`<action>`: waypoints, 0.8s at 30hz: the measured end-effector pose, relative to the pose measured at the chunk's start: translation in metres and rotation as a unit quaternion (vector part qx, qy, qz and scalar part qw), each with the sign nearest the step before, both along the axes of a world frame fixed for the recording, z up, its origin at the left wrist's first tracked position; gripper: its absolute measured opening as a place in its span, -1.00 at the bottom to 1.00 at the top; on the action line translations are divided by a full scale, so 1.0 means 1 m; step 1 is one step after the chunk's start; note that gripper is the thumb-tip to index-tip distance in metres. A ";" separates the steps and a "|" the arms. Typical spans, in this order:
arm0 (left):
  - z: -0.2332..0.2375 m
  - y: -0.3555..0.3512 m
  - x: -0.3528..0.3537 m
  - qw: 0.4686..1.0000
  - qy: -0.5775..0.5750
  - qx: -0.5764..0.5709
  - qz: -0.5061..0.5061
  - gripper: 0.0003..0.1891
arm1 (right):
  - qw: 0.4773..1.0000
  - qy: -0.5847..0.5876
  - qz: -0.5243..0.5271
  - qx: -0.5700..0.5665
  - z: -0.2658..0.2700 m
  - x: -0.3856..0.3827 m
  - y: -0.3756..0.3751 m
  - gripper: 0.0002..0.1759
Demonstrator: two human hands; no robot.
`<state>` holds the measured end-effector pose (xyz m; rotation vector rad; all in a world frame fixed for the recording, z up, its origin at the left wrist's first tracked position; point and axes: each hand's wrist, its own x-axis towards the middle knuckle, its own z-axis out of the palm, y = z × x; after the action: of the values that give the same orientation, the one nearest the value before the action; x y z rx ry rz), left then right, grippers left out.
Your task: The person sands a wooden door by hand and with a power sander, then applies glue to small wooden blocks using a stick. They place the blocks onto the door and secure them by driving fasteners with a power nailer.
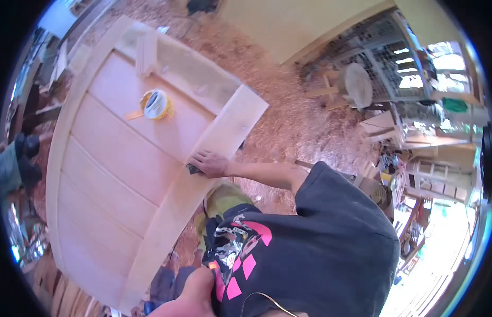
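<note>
Nearest the lens, at the bottom edge, a bare forearm (190,293) rises toward a black T-shirt (330,248). I take it for the wearer's left. Its hand end is lost against the cloth, so I cannot tell whether the fingers are open or closed. The right hand does not show.

Beyond the forearm, the co-worker's hand (210,162) reaches out from the T-shirt. It lies flat, fingers spread, pressing a dark block (192,169) onto the edge board of a pale wooden door panel (113,169). The hand pins the block under the palm and does not wrap around it. The panel lies flat, spreading away from that hand on the side opposite the arm.

Farther across the boards from the pressing hand, well apart from it, stands a yellow tub (157,104) with a white lid, and a thin stick (134,114) touches its far side. Past the tub lies a loose batten (146,53). Behind the arm, wood shavings (288,105) cover the floor up to a wire cage (383,58).

The block sits right at the panel's edge, so a hard push could send it off the board, taking the fingers with it. Loose shavings underfoot could also slip.

The tub's lid carries print too small to read. The shirt shows pink and white graphics but no legible words.
</note>
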<state>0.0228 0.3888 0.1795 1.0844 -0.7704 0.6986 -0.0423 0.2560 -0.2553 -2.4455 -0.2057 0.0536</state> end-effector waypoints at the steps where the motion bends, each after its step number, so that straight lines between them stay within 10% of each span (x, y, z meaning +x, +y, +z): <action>1: 0.001 -0.011 -0.005 1.000 0.004 0.007 -0.020 -0.56 | 1.000 -0.004 0.014 0.018 -0.002 0.005 0.003 -0.34; 9: -0.033 0.001 -0.002 0.995 0.097 -0.002 0.007 -0.60 | 0.999 0.033 -0.011 0.019 0.000 0.001 0.002 -0.35; 13: -0.172 0.066 0.024 0.899 0.192 0.323 0.226 -0.69 | 0.999 0.010 -0.035 0.007 0.003 0.006 0.010 -0.36; 16: -0.250 0.059 0.052 0.833 0.477 0.253 0.120 -0.72 | 0.999 0.003 -0.033 -0.018 0.006 0.004 0.004 -0.36; 24: -0.306 0.050 0.011 0.793 0.498 0.319 0.146 -0.75 | 0.999 0.014 -0.040 -0.015 0.018 0.007 0.005 -0.39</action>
<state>0.0338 0.4391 -0.1263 1.9708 0.1342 0.0043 -0.0357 0.2607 -0.2371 -2.4782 -0.0962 0.0563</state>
